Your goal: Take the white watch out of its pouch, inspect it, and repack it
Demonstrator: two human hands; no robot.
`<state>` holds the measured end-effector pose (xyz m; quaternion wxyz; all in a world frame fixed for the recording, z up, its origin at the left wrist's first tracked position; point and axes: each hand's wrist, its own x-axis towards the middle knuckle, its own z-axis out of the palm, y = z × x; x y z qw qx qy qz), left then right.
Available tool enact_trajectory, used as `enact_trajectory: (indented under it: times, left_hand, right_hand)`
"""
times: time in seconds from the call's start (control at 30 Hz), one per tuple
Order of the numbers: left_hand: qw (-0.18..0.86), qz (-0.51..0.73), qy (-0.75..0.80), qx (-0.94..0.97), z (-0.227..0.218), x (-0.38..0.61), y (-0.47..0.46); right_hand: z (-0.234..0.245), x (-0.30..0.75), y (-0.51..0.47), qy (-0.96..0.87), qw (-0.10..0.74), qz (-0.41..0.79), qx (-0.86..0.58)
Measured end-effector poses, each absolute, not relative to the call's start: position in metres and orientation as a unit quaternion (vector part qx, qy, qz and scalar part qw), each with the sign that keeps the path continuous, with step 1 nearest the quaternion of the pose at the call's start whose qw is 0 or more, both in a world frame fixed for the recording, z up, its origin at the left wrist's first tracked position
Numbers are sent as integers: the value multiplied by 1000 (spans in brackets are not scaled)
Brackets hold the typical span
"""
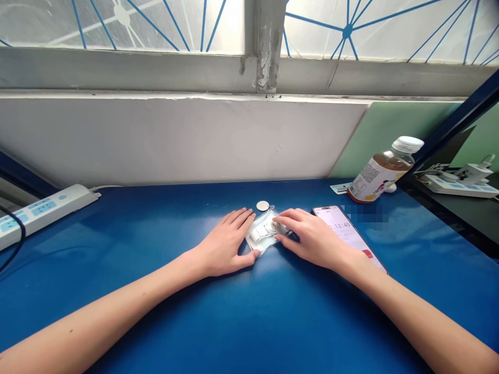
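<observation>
A small clear plastic pouch point(263, 231) lies on the blue desk between my hands. Inside it are white items with a thin cord-like line; their kind is hard to make out. A round white tag point(262, 206) rests just beyond the pouch, seemingly joined to its top corner. My left hand point(230, 244) lies flat, fingers stretched out, with its fingertips and thumb along the pouch's left edge. My right hand point(307, 234) is curled over the pouch's right side, its index finger and thumb closing on it. The right hand's other fingertips are partly hidden.
A phone point(351, 234) showing a timer lies beside my right hand, partly under the forearm. Behind it stands a tilted-looking bottle point(380, 174) with a white cap, near a small card point(340, 188). Power strips point(47, 210) sit at far left and right. A wall bounds the desk's back.
</observation>
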<state>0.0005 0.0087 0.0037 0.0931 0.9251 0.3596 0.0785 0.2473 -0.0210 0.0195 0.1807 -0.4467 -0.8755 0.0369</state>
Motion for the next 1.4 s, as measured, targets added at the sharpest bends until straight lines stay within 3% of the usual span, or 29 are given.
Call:
enact_trajectory:
  times: [0.2,1.4]
  left_hand:
    - [70,55,345,934,2,-2,10]
    - [62,85,362,926,2,-2,10]
  right_hand:
    - [26,247,-25,-906,170,41,-385]
    - [19,270,-17,-873,157,99,-451]
